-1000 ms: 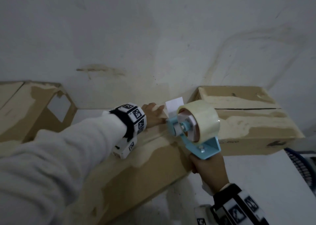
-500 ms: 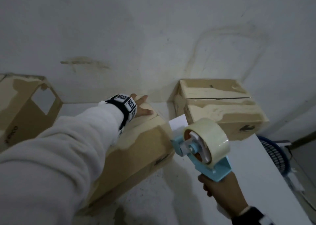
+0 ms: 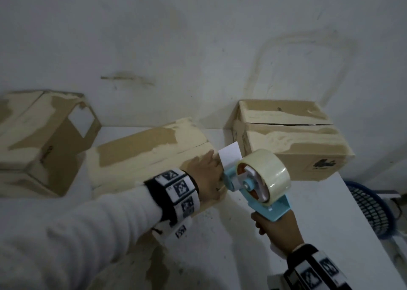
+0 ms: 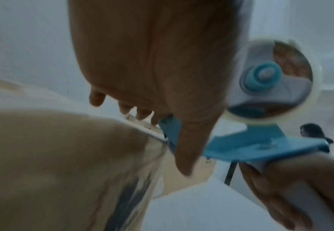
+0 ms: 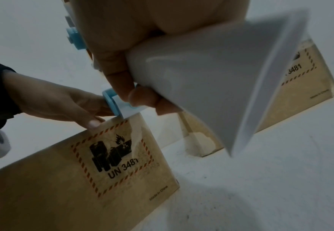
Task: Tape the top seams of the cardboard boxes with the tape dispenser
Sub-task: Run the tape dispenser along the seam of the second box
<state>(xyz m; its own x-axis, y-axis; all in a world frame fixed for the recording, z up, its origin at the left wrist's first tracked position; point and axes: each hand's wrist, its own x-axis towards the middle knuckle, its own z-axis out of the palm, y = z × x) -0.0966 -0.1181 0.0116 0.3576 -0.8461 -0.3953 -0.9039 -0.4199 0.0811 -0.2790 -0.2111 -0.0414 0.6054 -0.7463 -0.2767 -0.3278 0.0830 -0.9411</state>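
Observation:
Three brown cardboard boxes stand on a white table (image 3: 319,206) against the wall: a left box (image 3: 39,139), a middle box (image 3: 141,153) and a right box (image 3: 286,135) with an untaped top seam. My right hand (image 3: 277,228) grips the white handle (image 5: 211,78) of a blue tape dispenser (image 3: 257,179) carrying a clear tape roll (image 3: 271,170). The dispenser's front end touches the right end of the middle box. My left hand (image 3: 209,175) rests on that same corner, fingers over the top edge and thumb (image 5: 93,123) pressing the end face with the UN 3481 label (image 5: 112,161).
A blue mesh basket (image 3: 370,210) sits below the table's right edge. The wall rises directly behind the boxes. Bare table lies in front of the middle box and between it and the right box.
My left hand slid from the far part of the middle box's top to its right end. The dispenser, held away from the box half a second ago, now meets that end.

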